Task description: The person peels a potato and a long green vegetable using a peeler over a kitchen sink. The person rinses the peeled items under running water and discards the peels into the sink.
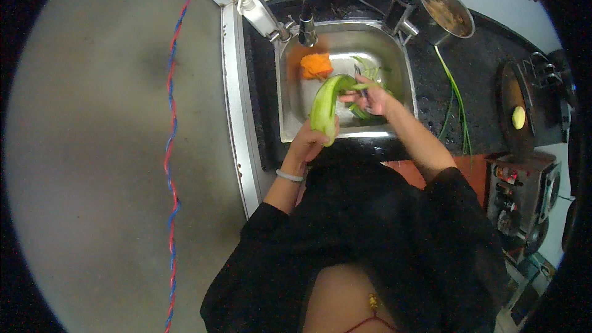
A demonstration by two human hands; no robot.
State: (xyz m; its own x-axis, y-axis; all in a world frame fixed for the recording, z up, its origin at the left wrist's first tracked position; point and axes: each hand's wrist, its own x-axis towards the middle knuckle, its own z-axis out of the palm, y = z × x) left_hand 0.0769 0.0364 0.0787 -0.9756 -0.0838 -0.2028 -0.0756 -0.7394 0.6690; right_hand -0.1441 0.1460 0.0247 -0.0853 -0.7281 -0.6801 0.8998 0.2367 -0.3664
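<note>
My left hand (pixel 309 142), with a pale band at its wrist, grips the lower end of a long, curved green gourd (pixel 323 111). The gourd is tilted up over the stainless steel sink (pixel 292 115), and its skin looks pale and largely peeled. Near the gourd's upper right end, my right hand (pixel 377 101) holds a small peeler (pixel 357 70), mostly hidden by the fingers. Green strips of peel (pixel 369 70) lie in the basin beyond and beneath this hand. A crumpled orange cloth (pixel 317 65) rests in the basin's upper left.
A black flexible faucet (pixel 308 32) hangs over the sink's back edge, beside a white pump bottle (pixel 256 15). On the right counter are a steel pot (pixel 446 13) with contents, scallions (pixel 457 97), and a round board (pixel 508 90) bearing a pale oval vegetable (pixel 519 117).
</note>
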